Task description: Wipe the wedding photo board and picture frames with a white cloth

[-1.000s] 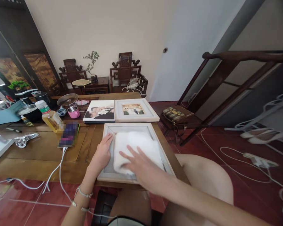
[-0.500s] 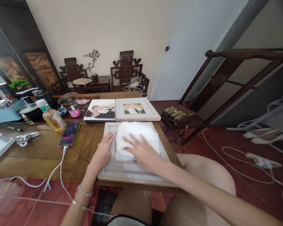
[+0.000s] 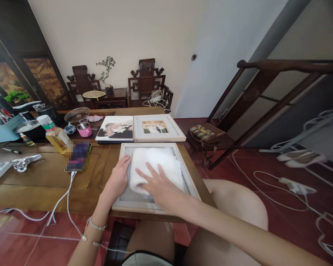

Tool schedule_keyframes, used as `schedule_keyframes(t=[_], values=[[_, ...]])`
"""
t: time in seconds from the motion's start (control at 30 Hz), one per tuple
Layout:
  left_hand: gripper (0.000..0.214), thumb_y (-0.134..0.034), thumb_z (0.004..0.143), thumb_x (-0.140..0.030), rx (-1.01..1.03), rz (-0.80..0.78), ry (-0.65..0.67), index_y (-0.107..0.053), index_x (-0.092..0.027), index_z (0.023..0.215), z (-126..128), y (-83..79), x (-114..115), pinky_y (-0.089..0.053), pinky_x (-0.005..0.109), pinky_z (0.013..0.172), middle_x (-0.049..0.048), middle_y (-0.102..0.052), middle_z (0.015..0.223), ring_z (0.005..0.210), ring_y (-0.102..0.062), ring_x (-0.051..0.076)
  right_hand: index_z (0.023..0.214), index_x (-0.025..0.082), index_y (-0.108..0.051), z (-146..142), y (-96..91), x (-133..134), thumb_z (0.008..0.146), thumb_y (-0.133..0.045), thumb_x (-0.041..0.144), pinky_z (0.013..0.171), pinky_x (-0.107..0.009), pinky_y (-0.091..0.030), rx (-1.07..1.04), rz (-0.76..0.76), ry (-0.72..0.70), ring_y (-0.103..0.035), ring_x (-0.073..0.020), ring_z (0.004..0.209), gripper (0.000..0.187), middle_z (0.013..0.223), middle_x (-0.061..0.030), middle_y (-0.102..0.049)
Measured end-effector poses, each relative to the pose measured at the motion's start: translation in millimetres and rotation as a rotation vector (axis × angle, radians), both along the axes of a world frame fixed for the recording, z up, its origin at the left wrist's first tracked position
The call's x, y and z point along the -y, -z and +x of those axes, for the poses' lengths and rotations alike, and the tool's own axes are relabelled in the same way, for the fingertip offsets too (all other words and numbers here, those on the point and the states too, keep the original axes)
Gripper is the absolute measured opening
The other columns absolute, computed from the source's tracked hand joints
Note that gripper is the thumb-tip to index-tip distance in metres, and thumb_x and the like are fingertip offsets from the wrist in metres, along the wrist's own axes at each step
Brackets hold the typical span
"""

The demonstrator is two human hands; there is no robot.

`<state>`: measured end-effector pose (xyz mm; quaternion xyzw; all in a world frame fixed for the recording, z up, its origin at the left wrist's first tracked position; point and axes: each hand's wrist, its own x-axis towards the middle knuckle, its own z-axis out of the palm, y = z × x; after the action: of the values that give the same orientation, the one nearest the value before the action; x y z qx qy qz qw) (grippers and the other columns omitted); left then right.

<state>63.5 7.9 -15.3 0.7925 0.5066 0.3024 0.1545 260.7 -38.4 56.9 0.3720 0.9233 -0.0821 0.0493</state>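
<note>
The right hand (image 3: 158, 184), fingers spread flat, presses the white cloth (image 3: 155, 162), which has slid slightly nearer and leftward across the picture frame (image 3: 190, 178). The left hand (image 3: 118, 178) stays flat and open on the frame's left rim, on the table (image 3: 44, 181).

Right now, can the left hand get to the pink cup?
Probably yes. The left hand lies flat on the left edge of the near frame, holding nothing. Bare table lies between it and the pink cup; the oil bottle stands off to the left. It is a long stretch, though.
</note>
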Motion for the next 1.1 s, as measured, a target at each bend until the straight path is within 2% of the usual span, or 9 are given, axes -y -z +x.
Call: schedule_keyframes(t=[0.13,0.23,0.33,0.47,0.6,0.7,0.87,0.97,1.1], values=[[0.051,-0.030,0.087,-0.006,-0.037,-0.031,-0.014,-0.043,-0.013,0.136,1,-2.4,1,-0.029,0.046,0.113,0.0131,-0.040,0.146,0.138,-0.031,0.022,0.125,0.023,-0.057,17,-27.1,38,0.067,-0.044,-0.004,0.105,-0.067,-0.020,-0.061,-0.244,-0.105,-0.012,-0.0395,0.138,0.066,0.152,-0.0053,-0.027],[0.047,-0.028,0.091,-0.011,-0.052,-0.032,-0.018,-0.043,-0.013,0.136,2,-3.9,1,-0.029,0.046,0.113,0.0135,-0.039,0.146,0.138,-0.031,0.022,0.126,0.026,-0.056,24,-28.9,41,0.065,-0.040,-0.005,0.107,-0.062,-0.022,-0.124,-0.287,-0.112,-0.014,-0.0331,0.140,0.071,0.152,-0.0003,-0.028],[0.044,-0.027,0.096,-0.020,-0.061,-0.031,-0.022,-0.042,-0.013,0.136,5,-6.9,3,-0.028,0.046,0.113,0.0131,-0.039,0.146,0.139,-0.029,0.022,0.129,0.025,-0.053,26,-10.0,17,0.063,-0.038,-0.006,0.109,-0.060,-0.021,-0.148,-0.148,-0.015,-0.014,-0.0312,0.140,0.074,0.151,-0.0011,-0.029],[0.048,-0.028,0.098,-0.034,-0.047,-0.062,-0.026,-0.035,-0.014,0.140,8,-15.1,7,-0.026,0.044,0.114,0.0117,-0.035,0.148,0.140,-0.026,0.022,0.135,0.018,-0.048,20,15.0,-39,0.064,-0.041,-0.006,0.108,-0.063,-0.016,-0.077,0.153,0.133,-0.011,-0.0367,0.140,0.075,0.153,-0.0067,-0.024],[0.052,-0.027,0.098,-0.039,-0.025,-0.081,-0.003,-0.025,-0.016,0.145,10,-23.6,9,-0.022,0.043,0.115,0.0095,-0.026,0.153,0.143,-0.017,0.020,0.136,0.017,-0.045,-1,17.5,-86,0.071,-0.044,-0.004,0.105,-0.066,-0.019,-0.041,0.308,0.168,-0.009,-0.0407,0.139,0.069,0.154,-0.0087,-0.020],[0.054,-0.025,0.098,-0.040,0.001,-0.089,-0.016,-0.021,-0.017,0.147,11,-26.1,9,-0.019,0.044,0.116,0.0097,-0.016,0.156,0.144,-0.011,0.022,0.137,0.017,-0.045,-22,15.5,-96,0.076,-0.049,0.002,0.103,-0.070,-0.016,-0.005,0.293,0.112,-0.009,-0.0440,0.138,0.063,0.154,-0.0096,-0.022],[0.052,-0.025,0.098,-0.039,0.087,-0.031,-0.008,-0.021,-0.019,0.147,11,-22.1,8,-0.015,0.045,0.117,0.0080,-0.014,0.156,0.144,-0.008,0.022,0.136,0.014,-0.046,-39,14.7,-69,0.080,-0.049,0.009,0.100,-0.073,-0.017,0.008,0.221,0.058,-0.011,-0.0495,0.135,0.056,0.153,-0.0118,-0.024],[0.052,-0.024,0.098,-0.041,0.125,-0.037,-0.019,-0.026,-0.018,0.145,9,-19.8,8,-0.016,0.044,0.117,0.0083,-0.021,0.155,0.144,-0.012,0.021,0.135,0.015,-0.047,-37,12.5,-44,0.077,-0.049,0.006,0.102,-0.071,-0.019,0.033,0.162,0.020,-0.011,-0.0470,0.136,0.059,0.154,-0.0109,-0.021],[0.055,-0.022,0.097,-0.044,0.160,-0.048,0.008,-0.028,-0.018,0.145,6,-22.4,11,-0.016,0.042,0.118,0.0074,-0.024,0.154,0.143,-0.015,0.020,0.130,0.017,-0.053,-34,6.3,-13,0.077,-0.050,0.007,0.105,-0.068,-0.017,-0.002,0.113,-0.024,-0.012,-0.0444,0.137,0.055,0.152,-0.0117,-0.026]])
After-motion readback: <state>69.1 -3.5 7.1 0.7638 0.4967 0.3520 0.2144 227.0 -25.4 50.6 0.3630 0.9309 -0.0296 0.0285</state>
